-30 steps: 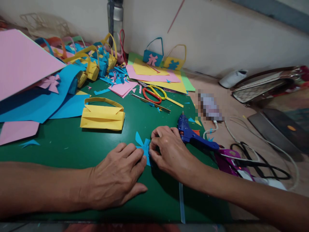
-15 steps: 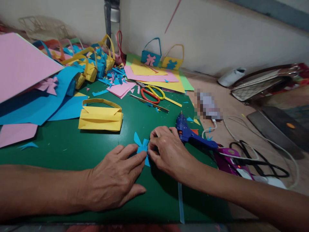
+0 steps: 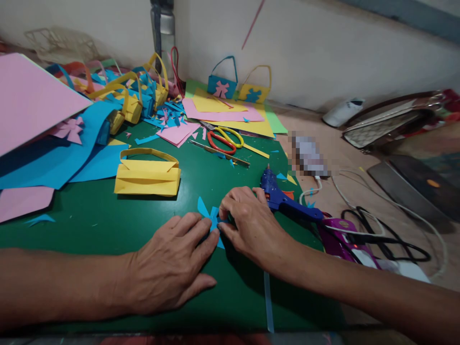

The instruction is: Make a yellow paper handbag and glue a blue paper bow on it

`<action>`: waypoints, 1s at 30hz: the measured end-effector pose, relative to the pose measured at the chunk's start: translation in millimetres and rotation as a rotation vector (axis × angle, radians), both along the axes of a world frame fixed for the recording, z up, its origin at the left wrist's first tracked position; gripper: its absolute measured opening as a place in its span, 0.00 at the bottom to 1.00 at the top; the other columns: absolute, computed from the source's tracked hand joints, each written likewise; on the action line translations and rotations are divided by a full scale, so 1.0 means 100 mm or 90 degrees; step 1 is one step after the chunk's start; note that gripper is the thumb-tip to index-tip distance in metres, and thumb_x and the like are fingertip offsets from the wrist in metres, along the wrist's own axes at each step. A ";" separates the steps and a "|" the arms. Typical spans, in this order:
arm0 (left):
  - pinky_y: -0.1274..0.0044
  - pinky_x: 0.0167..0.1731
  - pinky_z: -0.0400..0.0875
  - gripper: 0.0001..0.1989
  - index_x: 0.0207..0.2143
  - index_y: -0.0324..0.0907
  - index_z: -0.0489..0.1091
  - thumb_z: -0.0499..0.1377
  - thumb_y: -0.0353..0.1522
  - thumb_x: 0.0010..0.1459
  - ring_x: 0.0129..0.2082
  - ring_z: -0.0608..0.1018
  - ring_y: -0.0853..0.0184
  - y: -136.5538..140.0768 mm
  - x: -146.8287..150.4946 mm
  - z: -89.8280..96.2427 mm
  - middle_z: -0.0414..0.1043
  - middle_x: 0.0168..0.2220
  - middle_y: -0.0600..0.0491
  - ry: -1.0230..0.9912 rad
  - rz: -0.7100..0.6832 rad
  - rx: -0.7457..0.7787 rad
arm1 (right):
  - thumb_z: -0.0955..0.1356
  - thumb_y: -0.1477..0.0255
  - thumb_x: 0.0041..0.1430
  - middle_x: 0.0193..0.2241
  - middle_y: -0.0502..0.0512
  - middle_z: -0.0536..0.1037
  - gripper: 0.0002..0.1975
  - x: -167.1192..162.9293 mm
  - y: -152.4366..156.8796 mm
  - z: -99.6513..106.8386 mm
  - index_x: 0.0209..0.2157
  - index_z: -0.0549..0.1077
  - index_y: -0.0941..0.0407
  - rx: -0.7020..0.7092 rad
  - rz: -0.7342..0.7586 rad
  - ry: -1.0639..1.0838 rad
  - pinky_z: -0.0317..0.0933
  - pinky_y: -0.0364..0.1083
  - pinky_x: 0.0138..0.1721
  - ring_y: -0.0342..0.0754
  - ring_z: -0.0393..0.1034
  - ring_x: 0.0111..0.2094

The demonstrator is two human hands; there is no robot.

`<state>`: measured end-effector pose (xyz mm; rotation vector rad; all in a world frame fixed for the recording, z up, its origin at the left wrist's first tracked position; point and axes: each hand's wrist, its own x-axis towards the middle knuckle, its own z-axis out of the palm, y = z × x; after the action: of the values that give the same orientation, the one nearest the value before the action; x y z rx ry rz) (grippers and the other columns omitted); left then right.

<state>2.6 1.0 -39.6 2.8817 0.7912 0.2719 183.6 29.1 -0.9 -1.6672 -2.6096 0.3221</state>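
Note:
A blue paper bow (image 3: 213, 219) lies on the green tabletop (image 3: 154, 225), partly covered by my fingers. My left hand (image 3: 179, 256) rests flat, its fingertips pressing on the bow's left side and the thumb held apart. From the right, my right hand (image 3: 247, 220) pinches the bow's other side with curled fingers. Just beyond my hands stands a small yellow paper bag (image 3: 147, 179) with a looped handle. A blue glue gun (image 3: 283, 196) lies close beside my right hand.
Scissors with red and yellow handles (image 3: 224, 140) lie near coloured sheets. Finished paper bags (image 3: 222, 86) lean on the wall. Yellow bags and scraps heap at the left rear. A glue stick (image 3: 268, 302) lies near the front edge; cables (image 3: 388, 239) run at the right.
My left fingertips have shifted slightly over the bow, and the right fingers are a little more closed on its edge. The whole view has drifted slightly.

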 end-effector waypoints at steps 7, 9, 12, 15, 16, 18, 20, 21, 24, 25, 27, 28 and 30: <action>0.63 0.36 0.63 0.30 0.55 0.34 0.57 0.46 0.47 0.59 0.42 0.63 0.54 0.02 0.03 0.01 0.62 0.46 0.41 0.014 0.014 -0.038 | 0.70 0.77 0.48 0.30 0.54 0.71 0.05 0.01 0.00 0.00 0.27 0.69 0.57 -0.017 -0.007 0.009 0.48 0.50 0.39 0.50 0.63 0.36; 0.63 0.35 0.63 0.30 0.55 0.35 0.57 0.46 0.47 0.59 0.41 0.63 0.55 0.03 0.04 0.02 0.62 0.45 0.42 0.018 0.019 -0.047 | 0.69 0.77 0.48 0.30 0.54 0.71 0.04 0.02 0.00 0.01 0.27 0.69 0.57 -0.023 -0.008 0.011 0.49 0.51 0.39 0.51 0.63 0.36; 0.63 0.35 0.63 0.28 0.54 0.36 0.58 0.46 0.46 0.59 0.40 0.63 0.55 0.03 0.05 0.04 0.62 0.45 0.43 0.021 0.028 -0.054 | 0.67 0.78 0.52 0.30 0.54 0.71 0.03 0.05 0.03 0.11 0.27 0.69 0.57 -0.028 -0.016 0.053 0.51 0.51 0.40 0.50 0.64 0.36; 0.63 0.35 0.63 0.26 0.53 0.37 0.58 0.46 0.45 0.60 0.41 0.63 0.55 0.04 0.06 0.05 0.62 0.46 0.43 0.022 0.032 -0.060 | 0.64 0.78 0.55 0.33 0.54 0.72 0.04 0.12 0.04 0.27 0.31 0.69 0.56 0.041 -0.028 0.140 0.54 0.50 0.40 0.49 0.65 0.37; 0.63 0.35 0.63 0.26 0.53 0.37 0.58 0.46 0.45 0.60 0.41 0.63 0.55 0.04 0.05 0.06 0.62 0.46 0.43 0.022 0.031 -0.063 | 0.63 0.78 0.56 0.34 0.54 0.72 0.05 0.15 0.03 0.31 0.33 0.69 0.56 0.068 -0.025 0.160 0.55 0.50 0.41 0.49 0.65 0.37; 0.63 0.34 0.63 0.26 0.53 0.37 0.58 0.46 0.46 0.60 0.41 0.63 0.55 0.04 0.05 0.06 0.62 0.46 0.43 0.022 0.030 -0.065 | 0.61 0.78 0.57 0.33 0.54 0.72 0.07 0.20 0.00 0.36 0.33 0.69 0.55 0.091 -0.007 0.175 0.55 0.51 0.41 0.50 0.65 0.37; 0.64 0.34 0.63 0.26 0.54 0.37 0.58 0.46 0.45 0.60 0.41 0.63 0.55 0.04 0.05 0.06 0.62 0.47 0.42 0.027 0.030 -0.062 | 0.60 0.80 0.57 0.32 0.55 0.72 0.10 0.23 -0.03 0.34 0.34 0.71 0.55 0.070 0.011 0.168 0.55 0.51 0.40 0.49 0.65 0.36; 0.64 0.34 0.63 0.26 0.54 0.37 0.58 0.46 0.45 0.60 0.41 0.63 0.55 0.03 0.05 0.06 0.62 0.47 0.42 0.029 0.029 -0.060 | 0.59 0.81 0.57 0.32 0.55 0.72 0.12 0.24 -0.05 0.30 0.34 0.72 0.55 0.053 0.020 0.160 0.55 0.50 0.39 0.49 0.64 0.36; 0.64 0.35 0.63 0.26 0.54 0.38 0.58 0.46 0.45 0.60 0.40 0.63 0.55 0.03 0.05 0.05 0.62 0.46 0.43 0.029 0.030 -0.058 | 0.59 0.84 0.54 0.32 0.57 0.70 0.17 0.27 -0.08 0.16 0.36 0.75 0.54 0.034 0.072 0.115 0.54 0.51 0.38 0.51 0.62 0.35; 0.63 0.35 0.63 0.26 0.54 0.37 0.58 0.46 0.45 0.60 0.41 0.63 0.55 0.03 0.05 0.04 0.62 0.46 0.43 0.027 0.031 -0.058 | 0.59 0.84 0.52 0.32 0.57 0.70 0.19 0.27 -0.09 0.12 0.37 0.75 0.53 0.042 0.097 0.094 0.53 0.52 0.38 0.51 0.62 0.35; 0.63 0.36 0.63 0.26 0.54 0.37 0.58 0.47 0.45 0.60 0.41 0.62 0.54 0.02 0.04 0.04 0.61 0.45 0.43 0.026 0.034 -0.060 | 0.60 0.85 0.49 0.31 0.57 0.68 0.21 0.28 -0.09 0.05 0.38 0.76 0.53 0.062 0.141 0.045 0.50 0.55 0.40 0.52 0.61 0.35; 0.63 0.36 0.63 0.26 0.54 0.37 0.58 0.47 0.45 0.60 0.41 0.62 0.54 0.02 0.04 0.03 0.61 0.45 0.43 0.026 0.034 -0.060 | 0.61 0.85 0.48 0.31 0.57 0.68 0.21 0.29 -0.10 0.02 0.38 0.76 0.53 0.065 0.154 0.023 0.49 0.56 0.41 0.52 0.61 0.36; 0.62 0.36 0.63 0.26 0.54 0.36 0.58 0.47 0.45 0.60 0.41 0.62 0.54 0.02 0.04 0.03 0.61 0.45 0.43 0.027 0.035 -0.064 | 0.61 0.86 0.47 0.32 0.56 0.68 0.21 0.29 -0.10 -0.02 0.37 0.76 0.52 0.068 0.170 -0.002 0.47 0.57 0.44 0.51 0.61 0.37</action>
<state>6.9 3.1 -36.6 2.7834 0.8670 0.1712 212.9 18.9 -2.4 -1.2888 -2.7983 0.1820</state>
